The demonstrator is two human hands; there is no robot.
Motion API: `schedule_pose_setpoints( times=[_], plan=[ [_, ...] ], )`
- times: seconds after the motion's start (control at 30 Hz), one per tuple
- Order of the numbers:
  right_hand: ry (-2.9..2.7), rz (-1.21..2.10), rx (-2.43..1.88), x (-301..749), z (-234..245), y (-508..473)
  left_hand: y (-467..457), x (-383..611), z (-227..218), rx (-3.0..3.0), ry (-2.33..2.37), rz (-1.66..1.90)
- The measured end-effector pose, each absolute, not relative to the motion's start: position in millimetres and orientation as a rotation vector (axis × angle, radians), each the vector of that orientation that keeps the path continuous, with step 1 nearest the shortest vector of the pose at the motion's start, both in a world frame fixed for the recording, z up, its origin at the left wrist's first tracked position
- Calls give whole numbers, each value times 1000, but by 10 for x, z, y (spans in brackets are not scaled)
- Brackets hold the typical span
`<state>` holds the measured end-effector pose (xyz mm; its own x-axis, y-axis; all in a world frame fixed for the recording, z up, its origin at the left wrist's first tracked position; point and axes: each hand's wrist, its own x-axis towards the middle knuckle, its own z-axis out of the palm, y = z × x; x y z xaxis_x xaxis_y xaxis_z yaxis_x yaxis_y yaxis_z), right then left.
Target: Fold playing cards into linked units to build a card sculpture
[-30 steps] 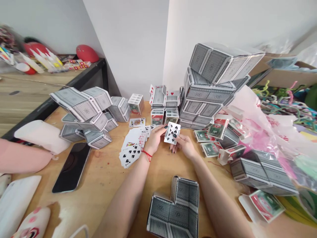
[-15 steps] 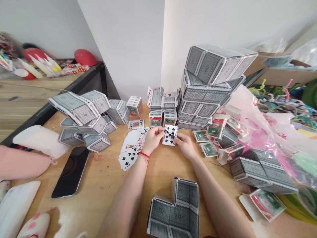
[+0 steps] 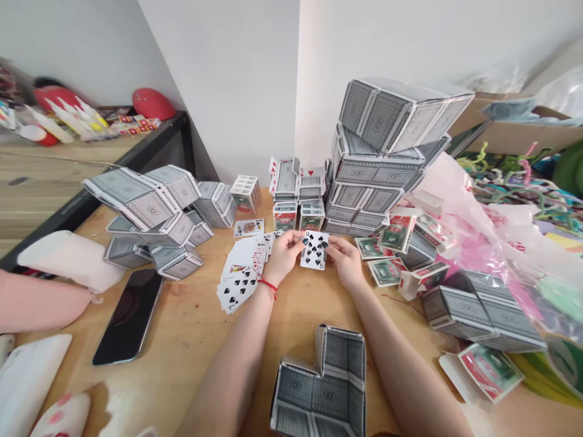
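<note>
Left hand (image 3: 285,254) and right hand (image 3: 348,261) are both closed on one playing card (image 3: 314,252), a card of spades, each pinching it near an upper side with the thumb on its face. It lies face up between them, in front of two small card boxes (image 3: 311,212) at the back. Whether its lower edge touches the tabletop (image 3: 204,340), I cannot say surely from this view.

Much appears already built. At the right rises a tall stack (image 3: 380,164) of grey-backed card blocks, tilted at its top layer; at the left is a lower pile (image 3: 146,200) of similar blocks. One L-shaped block (image 3: 319,388) lies between the forearms, and another grey block (image 3: 485,309) lies at the far right, beside the plastic bags. These look, in my judgement, complete in form.

Other material is not yet used in this way. A spread of loose cards (image 3: 241,255) lies flat just beside the left hand, with a king card (image 3: 248,227) behind it. The held card shows no clear fold, so I judge that the work on it is at an early point, and the loose cards remain unworked.
</note>
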<state>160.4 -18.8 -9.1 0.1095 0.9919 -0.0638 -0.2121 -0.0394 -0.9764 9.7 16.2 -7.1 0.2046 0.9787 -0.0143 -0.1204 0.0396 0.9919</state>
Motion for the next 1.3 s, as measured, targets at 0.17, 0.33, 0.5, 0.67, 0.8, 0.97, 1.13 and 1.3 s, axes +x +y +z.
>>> schedule_pose_setpoints(
  times=[0.17, 0.33, 0.5, 0.67, 0.8, 0.97, 1.13, 1.3],
  plan=[
    [-903, 1239, -1157, 1581, -89, -198, 130, 160, -73, 1142, 914, 1117],
    [-884, 1236, -1142, 1549, -110, -196, 117, 185, -54, 1079, 929, 1096],
    [-868, 1263, -1086, 1507, -122, -200, 109, 202, -61, 1020, 924, 1139],
    [-787, 1319, -1025, 1490, -95, -201, 80, 229, -31, 1009, 939, 1151],
    [-725, 1392, -967, 1509, -82, -192, 62, 233, 29, 1061, 943, 1126],
    [-659, 1452, -929, 1511, -75, -195, 65, 207, 51, 1169, 982, 1176],
    [-639, 1508, -917, 1498, -48, -215, 74, 159, 46, 1257, 1035, 1223],
    [-607, 1629, -845, 1517, -72, -231, 56, 150, 92, 1221, 971, 1135]
  ],
)
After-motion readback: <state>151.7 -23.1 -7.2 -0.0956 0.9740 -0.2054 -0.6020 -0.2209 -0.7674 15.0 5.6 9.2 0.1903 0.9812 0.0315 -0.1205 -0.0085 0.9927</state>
